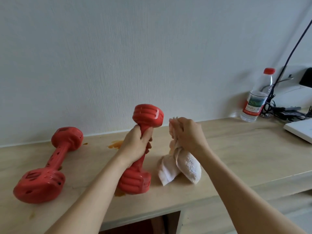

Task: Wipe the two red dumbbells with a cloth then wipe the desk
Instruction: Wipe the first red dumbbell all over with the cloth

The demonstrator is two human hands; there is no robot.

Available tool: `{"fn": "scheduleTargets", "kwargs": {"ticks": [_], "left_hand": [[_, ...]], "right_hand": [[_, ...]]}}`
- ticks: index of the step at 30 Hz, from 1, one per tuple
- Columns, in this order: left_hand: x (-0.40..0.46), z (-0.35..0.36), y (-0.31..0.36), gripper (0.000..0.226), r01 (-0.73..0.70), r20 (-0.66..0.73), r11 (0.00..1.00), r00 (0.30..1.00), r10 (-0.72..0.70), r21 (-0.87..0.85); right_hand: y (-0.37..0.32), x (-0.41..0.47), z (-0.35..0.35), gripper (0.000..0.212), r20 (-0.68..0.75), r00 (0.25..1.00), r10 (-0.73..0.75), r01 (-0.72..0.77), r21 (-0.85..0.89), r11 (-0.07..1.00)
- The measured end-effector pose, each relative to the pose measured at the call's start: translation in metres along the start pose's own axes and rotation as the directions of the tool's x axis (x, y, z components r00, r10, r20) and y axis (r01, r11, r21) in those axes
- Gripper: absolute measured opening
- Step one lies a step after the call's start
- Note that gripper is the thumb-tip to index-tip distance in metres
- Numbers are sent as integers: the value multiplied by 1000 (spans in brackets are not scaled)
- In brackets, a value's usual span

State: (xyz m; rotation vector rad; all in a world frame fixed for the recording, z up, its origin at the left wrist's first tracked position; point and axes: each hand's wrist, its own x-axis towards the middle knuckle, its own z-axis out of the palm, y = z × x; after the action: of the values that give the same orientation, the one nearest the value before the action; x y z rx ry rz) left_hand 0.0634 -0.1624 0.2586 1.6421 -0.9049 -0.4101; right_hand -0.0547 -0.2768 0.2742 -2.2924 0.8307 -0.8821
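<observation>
Here the left hand grips the handle of one dumbbell, fingers curled tight around it. This dumbbell stands nearly upright, a little tilted, near the middle of the surface; its lower head is down at the surface close to the front edge, and its upper head is in the air. If the lower head really touches the surface, I cannot tell.

The right hand holds a white cloth just beside the dumbbell, on its right. The fingers are closed around the bunched upper part of the cloth, and the loose ends hang down and reach the surface. The cloth and the dumbbell are apart, with a small gap between them.

The second dumbbell lies on its side toward the left edge of the surface, one head near the back edge and the other near the front.

Orange stains are on the surface near the back edge, between the two dumbbells, and one more is at the foot of the held dumbbell.

A bottle with a red cap stands at the back right, near cables.
</observation>
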Motion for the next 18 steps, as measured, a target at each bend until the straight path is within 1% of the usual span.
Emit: {"fn": "scheduleTargets", "kwargs": {"ticks": [1, 2, 3, 4, 5, 6, 7, 8, 9, 11, 13, 15, 16, 17, 18], "left_hand": [[-1, 0, -1, 18, -8, 4, 1000, 1000, 8, -4], [-2, 0, 0, 18, -15, 5, 1000, 1000, 15, -5], [-3, 0, 0, 18, -19, 3, 1000, 1000, 19, 1], [-3, -1, 1, 19, -22, 0, 1000, 1000, 22, 9], [-4, -1, 1, 19, -24, -6, 1000, 1000, 25, 13], [-4, -2, 2, 20, -26, -11, 1000, 1000, 27, 11], [-5, -2, 2, 21, -28, -15, 1000, 999, 28, 7], [-6, -3, 3, 21, -29, -16, 1000, 999, 29, 8], [-7, -3, 4, 21, -30, -16, 999, 999, 30, 12], [-8, -2, 6, 21, -35, -17, 999, 999, 35, 18], [-8, -2, 6, 21, -34, -18, 999, 999, 34, 22], [-9, -2, 6, 21, -24, -21, 1000, 999, 25, 10], [-9, -3, 5, 20, -19, -27, 1000, 999, 19, 6], [-9, -3, 5, 20, -11, -35, 1000, 999, 11, 5], [-9, -4, 4, 20, -3, -45, 1000, 999, 4, 3]], "right_hand": [[5, 0, 2, 41, 89, 996, -5, 11, -71, 997], [10, -2, 5, 38, 212, 977, -15, 49, -159, 986], [14, -7, 9, 33, 357, 934, -6, 100, -244, 965], [17, -15, 11, 34, 492, 870, 28, 149, -317, 937], [19, -22, 11, 43, 595, 800, 70, 187, -360, 914], [22, -28, 10, 53, 665, 740, 99, 206, -364, 908], [24, -33, 9, 62, 707, 698, 116, 209, -355, 911], [26, -37, 6, 69, 731, 671, 126, 206, -347, 915], [27, -39, 5, 72, 739, 662, 123, 201, -334, 921], [28, -40, 5, 69, 713, 697, 69, 231, -314, 921], [31, -36, 6, 63, 613, 789, 20, 248, -348, 904], [36, -28, 5, 51, 442, 897, 5, 172, -358, 918], [37, -24, 3, 45, 344, 939, 7, 106, -308, 945], [35, -20, -1, 42, 225, 974, 27, 23, -219, 976], [31, -14, -6, 43, 84, 995, 58, -50, -94, 994]]}}
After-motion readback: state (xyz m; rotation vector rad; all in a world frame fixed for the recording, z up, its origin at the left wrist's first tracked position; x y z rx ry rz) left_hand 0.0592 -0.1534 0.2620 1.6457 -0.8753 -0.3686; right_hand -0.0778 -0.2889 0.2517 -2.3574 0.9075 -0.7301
